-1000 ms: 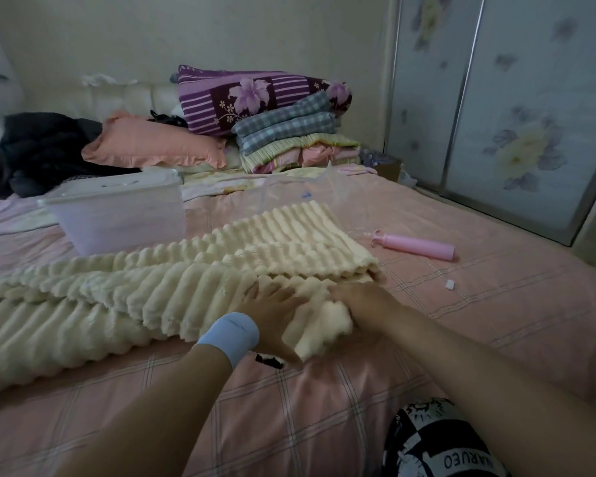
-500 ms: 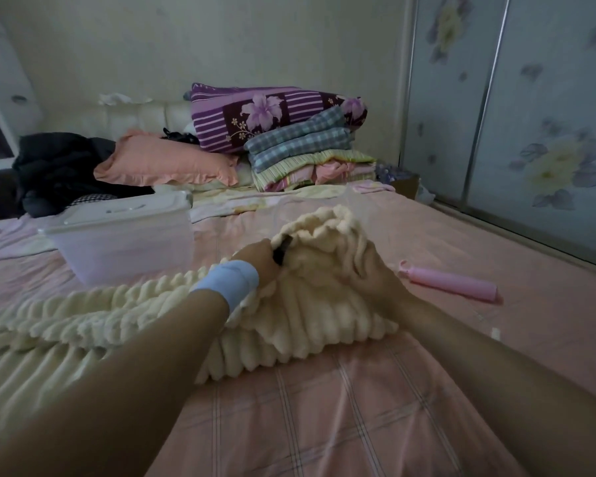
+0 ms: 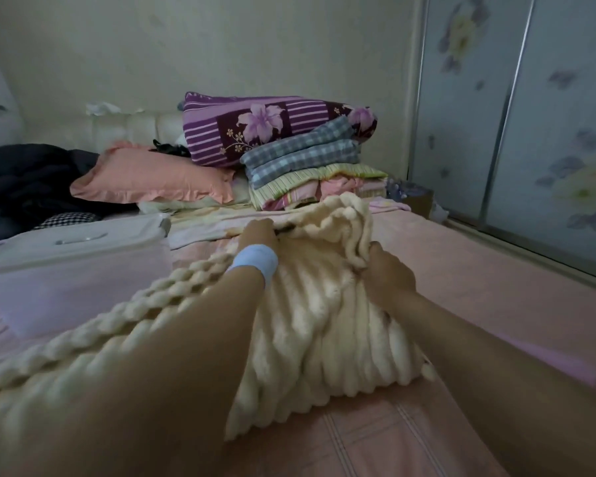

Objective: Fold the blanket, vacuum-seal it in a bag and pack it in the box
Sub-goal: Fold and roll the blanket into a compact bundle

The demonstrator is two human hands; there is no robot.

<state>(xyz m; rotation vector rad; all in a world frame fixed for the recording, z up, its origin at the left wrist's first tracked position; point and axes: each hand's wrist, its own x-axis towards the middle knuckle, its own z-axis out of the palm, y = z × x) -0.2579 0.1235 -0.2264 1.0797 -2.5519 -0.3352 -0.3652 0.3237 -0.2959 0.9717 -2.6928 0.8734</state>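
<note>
Fingers [image 3: 375,251] of the right hand [image 3: 387,275] and left hand [image 3: 257,234] are gripping one end of the cream blanket [image 3: 324,321], holding it raised above the bed [image 3: 479,270]. Folding is judged only partly done, as the rest is trailing leftward. Bagging, sealing and packing into the lidded box [image 3: 73,242] are remaining.

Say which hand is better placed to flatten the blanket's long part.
Probably the left hand: the blanket runs long on its side; the right hand grips the raised end's opposite edge.

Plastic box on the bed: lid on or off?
On. The white lid lies flat across the top of the box, its edge overhanging the translucent wall on the near side.
</note>
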